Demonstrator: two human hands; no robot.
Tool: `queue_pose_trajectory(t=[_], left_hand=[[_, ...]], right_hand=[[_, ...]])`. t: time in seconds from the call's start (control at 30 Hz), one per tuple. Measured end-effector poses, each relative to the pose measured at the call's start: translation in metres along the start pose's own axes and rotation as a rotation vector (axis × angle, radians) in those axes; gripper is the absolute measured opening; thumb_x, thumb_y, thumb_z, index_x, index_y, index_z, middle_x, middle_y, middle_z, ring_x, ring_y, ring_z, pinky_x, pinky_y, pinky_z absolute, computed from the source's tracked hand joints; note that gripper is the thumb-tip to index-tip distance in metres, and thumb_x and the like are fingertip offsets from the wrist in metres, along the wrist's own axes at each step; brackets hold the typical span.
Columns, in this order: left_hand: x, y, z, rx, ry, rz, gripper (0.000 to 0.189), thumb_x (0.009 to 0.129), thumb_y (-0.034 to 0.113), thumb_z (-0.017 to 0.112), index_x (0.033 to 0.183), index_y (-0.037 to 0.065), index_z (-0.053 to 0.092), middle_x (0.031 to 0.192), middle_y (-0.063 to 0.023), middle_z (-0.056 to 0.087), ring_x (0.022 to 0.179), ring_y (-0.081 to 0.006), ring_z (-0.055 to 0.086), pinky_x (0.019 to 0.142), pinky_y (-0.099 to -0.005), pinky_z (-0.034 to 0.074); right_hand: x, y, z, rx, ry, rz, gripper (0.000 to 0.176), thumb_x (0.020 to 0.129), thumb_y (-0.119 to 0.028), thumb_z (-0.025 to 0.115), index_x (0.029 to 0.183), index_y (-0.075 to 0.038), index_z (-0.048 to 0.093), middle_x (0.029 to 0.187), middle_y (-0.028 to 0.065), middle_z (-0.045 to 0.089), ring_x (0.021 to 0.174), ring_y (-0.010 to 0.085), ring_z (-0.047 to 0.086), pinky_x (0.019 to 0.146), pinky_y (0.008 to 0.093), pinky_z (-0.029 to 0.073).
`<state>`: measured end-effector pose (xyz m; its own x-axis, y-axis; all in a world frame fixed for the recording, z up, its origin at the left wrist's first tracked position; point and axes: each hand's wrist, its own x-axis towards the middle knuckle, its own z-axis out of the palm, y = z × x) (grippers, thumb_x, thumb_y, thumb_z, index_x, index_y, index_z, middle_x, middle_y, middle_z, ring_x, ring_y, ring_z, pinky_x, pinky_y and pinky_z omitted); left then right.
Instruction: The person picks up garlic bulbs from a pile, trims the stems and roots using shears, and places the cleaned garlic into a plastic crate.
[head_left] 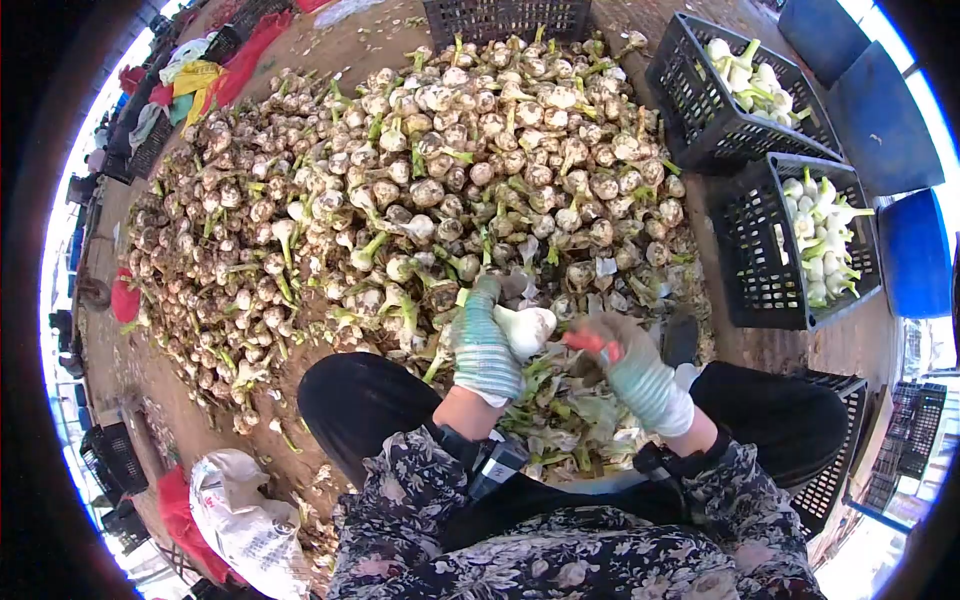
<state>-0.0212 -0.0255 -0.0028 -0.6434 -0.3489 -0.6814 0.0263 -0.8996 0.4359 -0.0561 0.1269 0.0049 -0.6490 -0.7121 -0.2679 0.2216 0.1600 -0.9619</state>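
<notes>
My left hand (484, 340), in a striped, soiled work glove, is closed round a garlic bulb (525, 331). The bulb is white and clean, and it sticks out to the right of the fingers. Close by on the right, my right hand (628, 365), gloved alike, has its fingers curled and is partly smeared by motion. Something red (592, 343) shows at its fingers, too blurred to name. Below both hands lies a heap of peeled green and pale garlic skins (570, 412) between my knees. Ahead spreads a large pile of dirty garlic bulbs with stems (450, 180).
Two black crates (770, 280) (700, 120) at the right hold cleaned white garlic. Behind them stand a blue barrel (915, 255) and dark blue panels. Another black crate (505, 18) stands beyond the pile. A white sack (245, 515) lies at lower left.
</notes>
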Motion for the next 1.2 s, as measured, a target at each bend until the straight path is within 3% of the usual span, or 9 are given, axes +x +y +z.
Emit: queue_pose_trajectory(t=[0.07, 0.2, 0.43, 0.57, 0.7, 0.97, 1.03, 1.1, 1.2], left_hand=[[0.008, -0.012, -0.009, 0.132, 0.006, 0.162, 0.025, 0.082, 0.028, 0.051, 0.090, 0.005, 0.056, 0.080, -0.0068, 0.055, 0.061, -0.0185, 0.056, 0.053, -0.0291, 0.048], [-0.004, -0.005, 0.000, 0.185, -0.016, 0.215, 0.030, 0.083, 0.032, 0.051, 0.095, 0.005, 0.054, 0.080, -0.0069, 0.055, 0.059, -0.0201, 0.056, 0.053, -0.0297, 0.048], [0.008, -0.006, -0.012, 0.052, 0.010, -0.050, 0.023, 0.080, 0.028, 0.054, 0.089, 0.006, 0.054, 0.074, -0.0086, 0.056, 0.058, -0.0242, 0.058, 0.049, -0.0361, 0.051], [0.003, -0.026, -0.009, 0.283, 0.040, 0.167, 0.019, 0.081, 0.022, 0.055, 0.086, 0.004, 0.056, 0.074, -0.0046, 0.058, 0.059, -0.0124, 0.054, 0.052, -0.0255, 0.045], [-0.015, -0.030, 0.002, 0.486, -0.013, 0.610, 0.019, 0.085, 0.019, 0.050, 0.083, 0.002, 0.058, 0.077, -0.0054, 0.059, 0.065, -0.0111, 0.055, 0.060, -0.0227, 0.045], [-0.002, -0.015, -0.006, 0.011, -0.187, -0.153, 0.026, 0.084, 0.025, 0.046, 0.081, 0.002, 0.056, 0.070, -0.0090, 0.059, 0.061, -0.0218, 0.060, 0.055, -0.0344, 0.052], [0.004, -0.011, -0.011, -0.100, -0.168, -0.314, 0.024, 0.084, 0.024, 0.045, 0.082, 0.003, 0.057, 0.072, -0.0106, 0.061, 0.062, -0.0235, 0.060, 0.057, -0.0366, 0.052], [0.019, -0.021, -0.025, -0.052, -0.141, -0.289, 0.023, 0.084, 0.023, 0.045, 0.084, 0.003, 0.056, 0.073, -0.0105, 0.061, 0.063, -0.0236, 0.060, 0.058, -0.0366, 0.053], [0.022, -0.029, -0.025, -0.005, -0.136, -0.344, 0.023, 0.084, 0.022, 0.044, 0.088, 0.003, 0.056, 0.076, -0.0104, 0.061, 0.067, -0.0237, 0.061, 0.061, -0.0356, 0.053]], right_hand=[[0.003, -0.015, 0.001, 0.489, 0.106, 0.272, 0.033, 0.088, -0.024, 0.049, 0.108, 0.002, 0.045, 0.104, 0.0126, 0.057, 0.094, 0.0201, 0.056, 0.083, 0.0281, 0.042], [0.014, 0.021, 0.010, 0.278, 0.082, -0.048, 0.036, 0.086, -0.020, 0.053, 0.113, 0.002, 0.044, 0.107, 0.0142, 0.057, 0.095, 0.0184, 0.056, 0.083, 0.0286, 0.043], [0.002, -0.001, 0.005, 0.471, 0.112, 0.143, 0.048, 0.085, -0.032, 0.054, 0.119, -0.001, 0.041, 0.113, 0.0098, 0.051, 0.109, 0.0193, 0.049, 0.087, 0.0319, 0.042], [0.021, 0.003, 0.026, -0.087, 0.456, -0.249, 0.026, 0.085, -0.011, 0.053, 0.108, -0.002, 0.048, 0.097, 0.0105, 0.058, 0.086, 0.0149, 0.055, 0.074, 0.0258, 0.044], [0.039, -0.026, 0.044, 0.213, 0.468, 0.260, 0.028, 0.080, -0.020, 0.060, 0.100, -0.002, 0.053, 0.075, 0.0059, 0.060, 0.064, 0.0146, 0.056, 0.061, 0.0266, 0.046], [0.073, 0.082, 0.008, 0.884, 0.146, 0.546, 0.032, 0.083, -0.035, 0.053, 0.099, -0.008, 0.058, 0.076, 0.0053, 0.062, 0.061, 0.0157, 0.058, 0.051, 0.0288, 0.046], [0.052, 0.025, 0.005, 0.290, 0.623, 0.561, 0.044, 0.086, -0.045, 0.047, 0.108, -0.009, 0.058, 0.077, 0.0062, 0.060, 0.055, 0.0147, 0.051, 0.050, 0.0296, 0.042], [0.051, 0.090, -0.019, 0.328, 0.657, -0.059, 0.031, 0.083, -0.030, 0.057, 0.104, -0.007, 0.057, 0.098, 0.0064, 0.060, 0.074, 0.0080, 0.055, 0.063, 0.0231, 0.046], [0.036, 0.005, 0.016, 0.148, 0.532, -0.177, 0.024, 0.087, -0.021, 0.048, 0.101, -0.004, 0.057, 0.090, 0.0051, 0.059, 0.082, 0.0123, 0.055, 0.070, 0.0253, 0.044]])
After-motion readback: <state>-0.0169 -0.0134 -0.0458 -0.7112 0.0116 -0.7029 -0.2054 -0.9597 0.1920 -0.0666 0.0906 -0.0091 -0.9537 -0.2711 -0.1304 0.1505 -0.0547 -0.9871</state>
